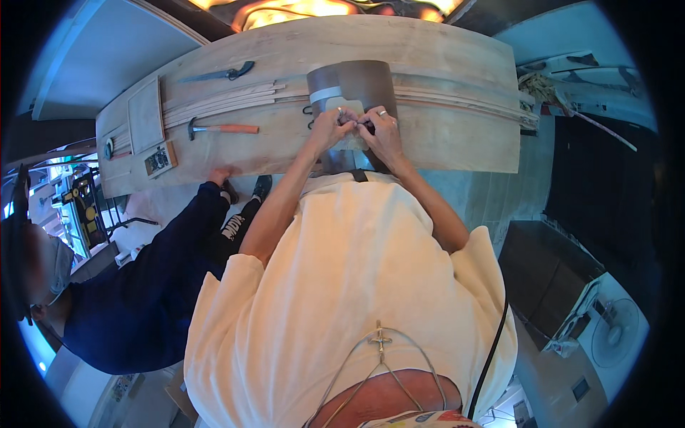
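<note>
My left hand [333,130] and my right hand [383,133] meet over the near edge of the wooden table [457,150], fingertips pinched together. What lies between them is too small to make out. Just under the fingers shows a pale, thin piece [349,143] like paper or tape. Behind and beneath the hands stands a brown, curved-looking panel or box [360,78] with a light grey strip [326,93] on its left side. Both my hands wear rings.
Left on the table lie a hammer [228,129], a handsaw [222,73], long wood strips [214,103], a square frame [145,113] and a small box [160,161] of dark bits. A person in dark clothes [143,299] rests a hand [220,175] at the table's edge. A fan [618,332] stands right.
</note>
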The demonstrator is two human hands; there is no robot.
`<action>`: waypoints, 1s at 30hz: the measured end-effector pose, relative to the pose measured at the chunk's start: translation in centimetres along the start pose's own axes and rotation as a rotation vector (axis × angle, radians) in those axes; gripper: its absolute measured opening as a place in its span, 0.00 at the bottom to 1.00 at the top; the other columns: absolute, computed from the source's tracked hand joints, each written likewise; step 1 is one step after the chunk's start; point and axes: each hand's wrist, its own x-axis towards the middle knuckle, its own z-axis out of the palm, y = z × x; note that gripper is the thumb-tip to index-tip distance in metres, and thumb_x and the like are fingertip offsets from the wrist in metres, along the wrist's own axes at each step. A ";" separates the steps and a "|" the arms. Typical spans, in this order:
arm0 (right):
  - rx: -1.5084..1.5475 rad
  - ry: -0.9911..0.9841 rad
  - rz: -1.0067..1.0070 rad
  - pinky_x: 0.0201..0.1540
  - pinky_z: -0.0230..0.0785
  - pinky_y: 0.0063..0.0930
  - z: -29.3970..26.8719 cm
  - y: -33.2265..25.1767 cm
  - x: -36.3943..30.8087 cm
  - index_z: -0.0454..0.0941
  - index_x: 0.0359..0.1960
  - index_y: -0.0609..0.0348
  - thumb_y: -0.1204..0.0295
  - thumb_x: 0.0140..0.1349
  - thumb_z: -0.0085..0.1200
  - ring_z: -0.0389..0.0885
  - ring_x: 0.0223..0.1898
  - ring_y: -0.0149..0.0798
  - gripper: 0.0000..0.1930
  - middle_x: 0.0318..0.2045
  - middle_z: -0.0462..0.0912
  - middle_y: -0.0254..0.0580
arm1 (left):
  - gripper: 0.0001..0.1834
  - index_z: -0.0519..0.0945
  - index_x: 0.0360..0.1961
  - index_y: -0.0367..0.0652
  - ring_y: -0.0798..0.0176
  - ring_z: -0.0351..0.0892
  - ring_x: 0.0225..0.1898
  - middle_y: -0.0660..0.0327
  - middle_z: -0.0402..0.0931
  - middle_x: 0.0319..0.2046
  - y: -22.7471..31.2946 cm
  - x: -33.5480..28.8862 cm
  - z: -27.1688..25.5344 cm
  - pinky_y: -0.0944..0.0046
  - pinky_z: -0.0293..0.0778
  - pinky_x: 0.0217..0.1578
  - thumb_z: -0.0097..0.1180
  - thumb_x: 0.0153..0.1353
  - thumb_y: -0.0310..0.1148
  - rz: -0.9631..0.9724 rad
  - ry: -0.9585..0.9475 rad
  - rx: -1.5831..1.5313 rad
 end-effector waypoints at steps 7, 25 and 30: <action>0.125 0.063 0.075 0.40 0.71 0.40 0.7 0.7 -0.3 0.79 0.30 0.59 0.73 0.53 0.61 0.80 0.31 0.46 0.05 0.29 0.78 0.44 | 0.05 0.82 0.37 0.41 0.75 0.72 0.21 0.66 0.79 0.23 -0.3 0.2 0.2 0.71 0.69 0.22 0.61 0.61 0.28 -0.004 0.006 0.016; 0.072 0.012 0.052 0.45 0.63 0.36 0.5 0.5 -0.3 0.79 0.35 0.54 0.73 0.55 0.60 0.79 0.35 0.38 0.06 0.34 0.77 0.37 | 0.04 0.82 0.39 0.43 0.77 0.67 0.22 0.70 0.74 0.22 -1.7 -0.4 0.4 0.73 0.64 0.22 0.58 0.64 0.27 0.006 0.030 -0.082; -0.014 0.054 0.010 0.44 0.62 0.39 0.9 1.0 -0.4 0.78 0.33 0.53 0.72 0.54 0.60 0.78 0.38 0.40 0.06 0.34 0.77 0.37 | 0.06 0.82 0.40 0.41 0.77 0.67 0.22 0.70 0.74 0.22 -0.6 -0.5 0.3 0.73 0.63 0.22 0.59 0.64 0.28 0.078 0.014 0.002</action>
